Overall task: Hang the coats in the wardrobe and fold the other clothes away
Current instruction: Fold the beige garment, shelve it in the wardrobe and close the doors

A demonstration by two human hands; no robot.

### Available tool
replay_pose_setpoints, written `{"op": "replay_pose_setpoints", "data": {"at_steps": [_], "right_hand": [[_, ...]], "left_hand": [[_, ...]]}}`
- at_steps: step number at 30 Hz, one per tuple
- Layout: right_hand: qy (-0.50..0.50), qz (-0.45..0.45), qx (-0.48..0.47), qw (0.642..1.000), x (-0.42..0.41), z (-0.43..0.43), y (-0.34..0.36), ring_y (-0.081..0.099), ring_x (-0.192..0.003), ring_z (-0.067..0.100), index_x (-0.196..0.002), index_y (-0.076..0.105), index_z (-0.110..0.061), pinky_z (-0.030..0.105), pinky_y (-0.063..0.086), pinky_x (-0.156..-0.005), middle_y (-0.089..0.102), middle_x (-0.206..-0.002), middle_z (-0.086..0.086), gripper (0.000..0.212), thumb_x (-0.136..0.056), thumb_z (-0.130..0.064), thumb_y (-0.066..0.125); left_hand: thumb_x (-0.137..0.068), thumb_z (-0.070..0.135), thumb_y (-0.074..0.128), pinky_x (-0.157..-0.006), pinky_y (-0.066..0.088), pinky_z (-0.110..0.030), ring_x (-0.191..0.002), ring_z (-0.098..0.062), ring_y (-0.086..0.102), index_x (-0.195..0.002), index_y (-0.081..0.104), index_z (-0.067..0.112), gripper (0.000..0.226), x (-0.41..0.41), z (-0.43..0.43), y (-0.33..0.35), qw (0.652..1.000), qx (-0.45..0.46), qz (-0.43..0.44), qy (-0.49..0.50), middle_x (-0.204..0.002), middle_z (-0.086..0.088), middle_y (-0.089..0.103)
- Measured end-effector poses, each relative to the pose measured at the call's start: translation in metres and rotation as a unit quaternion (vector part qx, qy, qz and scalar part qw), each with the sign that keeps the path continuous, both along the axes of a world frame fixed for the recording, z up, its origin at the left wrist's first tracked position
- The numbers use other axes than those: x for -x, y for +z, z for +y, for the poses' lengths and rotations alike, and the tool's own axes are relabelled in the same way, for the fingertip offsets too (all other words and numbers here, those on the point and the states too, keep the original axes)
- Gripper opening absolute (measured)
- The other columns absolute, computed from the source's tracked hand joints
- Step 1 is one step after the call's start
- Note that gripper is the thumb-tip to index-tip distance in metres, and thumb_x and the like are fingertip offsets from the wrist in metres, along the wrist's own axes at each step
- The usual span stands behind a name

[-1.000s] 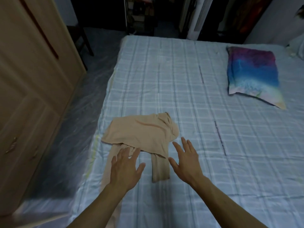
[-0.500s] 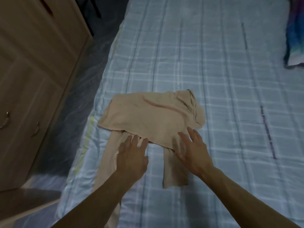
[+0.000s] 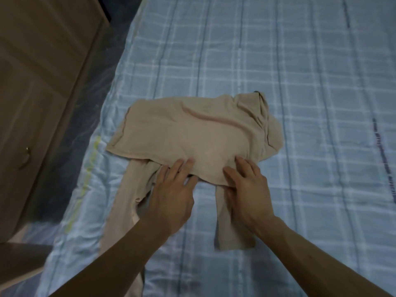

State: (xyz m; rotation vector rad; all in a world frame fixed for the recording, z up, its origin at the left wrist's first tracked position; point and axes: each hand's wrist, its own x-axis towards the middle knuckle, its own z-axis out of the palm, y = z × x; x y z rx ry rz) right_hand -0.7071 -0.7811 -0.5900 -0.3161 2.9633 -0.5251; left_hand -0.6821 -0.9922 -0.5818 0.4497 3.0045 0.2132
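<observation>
A beige long-sleeved top [image 3: 192, 133] lies partly folded on the bed [image 3: 300, 82], near its left edge. One sleeve [image 3: 231, 236] sticks out toward me and another part [image 3: 120, 215] trails over the bed's side. My left hand [image 3: 171, 196] rests on the top's near hem with straight fingers. My right hand [image 3: 248, 189] lies flat on the same hem, a little to the right, over the start of the sleeve. Its thumb is by the hem's edge, and I cannot see whether it is tucked under the cloth.
The bed has a light blue checked sheet. A wooden wardrobe [image 3: 42, 82] with a small metal handle [image 3: 26, 156] stands to the left across a narrow strip of grey floor [image 3: 81, 129].
Both hands moved forward from above the sheet onto the top's near hem. My view tilted down and closer, and the colourful pillow left the frame.
</observation>
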Motion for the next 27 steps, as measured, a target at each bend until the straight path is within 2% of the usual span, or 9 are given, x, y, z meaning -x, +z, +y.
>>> {"op": "replay_pose_setpoints", "data": {"at_steps": [4,8,10,13,15,18,22,27], "right_hand": [[-0.013,0.056,0.008,0.998,0.004,-0.001,0.0,0.055,-0.118,0.037,-0.099,0.074,-0.014,0.048,0.051,-0.082,0.062,-0.126,0.014,0.033,-0.071,0.002,0.075],[-0.011,0.07,0.061,0.996,0.006,0.006,0.003,0.063,-0.092,0.027,-0.084,0.071,-0.014,0.04,0.051,-0.071,0.069,-0.096,0.003,0.023,-0.072,0.005,0.073],[-0.013,0.062,0.086,0.994,0.005,0.009,0.008,0.059,-0.074,0.022,-0.08,0.066,-0.015,0.039,0.047,-0.065,0.064,-0.078,0.0,0.021,-0.074,0.005,0.068],[-0.008,0.07,0.103,0.992,0.001,0.01,0.02,0.054,-0.062,0.02,-0.074,0.063,-0.013,0.039,0.045,-0.06,0.059,-0.065,0.0,0.015,-0.075,0.002,0.064],[-0.011,0.072,0.102,0.992,-0.001,0.008,0.029,0.053,-0.06,0.02,-0.073,0.063,-0.012,0.038,0.045,-0.06,0.058,-0.064,0.0,0.019,-0.071,0.007,0.066],[-0.01,0.075,0.112,0.991,-0.004,0.004,0.052,0.055,-0.06,0.02,-0.077,0.064,-0.013,0.038,0.045,-0.056,0.059,-0.065,0.0,0.021,-0.072,0.008,0.068],[0.003,0.099,0.134,0.986,-0.016,-0.001,0.106,0.06,-0.062,0.022,-0.089,0.068,-0.015,0.036,0.048,-0.054,0.065,-0.073,0.001,0.021,-0.078,0.003,0.068],[0.037,0.157,0.154,0.975,-0.04,-0.001,0.186,0.06,-0.061,0.023,-0.099,0.07,-0.016,0.038,0.049,-0.051,0.066,-0.075,0.001,0.019,-0.087,-0.007,0.057]], "left_hand": [[-0.08,0.02,0.061,-0.108,0.038,-0.053,-0.136,-0.03,0.044,-0.127,0.061,0.013,0.047,-0.001,-0.002,0.005,1.0,-0.001,0.007,-0.016,-0.153,-0.007,0.044],[-0.082,0.022,0.061,-0.109,0.038,-0.052,-0.133,-0.028,0.048,-0.13,0.059,0.012,0.049,-0.003,-0.008,0.006,0.999,-0.01,0.035,-0.029,-0.151,-0.007,0.047],[-0.085,0.023,0.057,-0.108,0.038,-0.05,-0.126,-0.028,0.055,-0.126,0.063,0.01,0.043,-0.004,-0.011,0.003,0.997,-0.025,0.057,-0.04,-0.142,-0.008,0.056],[-0.087,0.026,0.053,-0.102,0.039,-0.044,-0.111,-0.028,0.061,-0.112,0.07,0.011,0.034,-0.005,-0.013,0.005,0.993,-0.064,0.081,-0.05,-0.122,-0.007,0.066],[-0.084,0.025,0.062,-0.093,0.043,-0.039,-0.102,-0.027,0.061,-0.108,0.066,0.013,0.028,-0.004,-0.01,0.014,0.989,-0.11,0.088,-0.037,-0.111,-0.005,0.065],[-0.078,0.029,0.074,-0.085,0.048,-0.037,-0.098,-0.025,0.058,-0.117,0.058,0.013,0.045,0.001,0.001,0.035,0.984,-0.149,0.093,-0.014,-0.108,-0.004,0.063],[-0.071,0.042,0.076,-0.078,0.051,-0.04,-0.096,-0.026,0.058,-0.117,0.058,0.018,0.055,0.008,0.016,0.073,0.99,-0.119,0.077,0.023,-0.11,-0.003,0.065],[-0.05,0.019,0.082,-0.064,0.047,-0.039,-0.081,-0.031,0.058,-0.096,0.066,0.017,0.049,0.008,0.011,0.135,0.992,-0.078,0.09,0.04,-0.091,-0.004,0.063]]}}
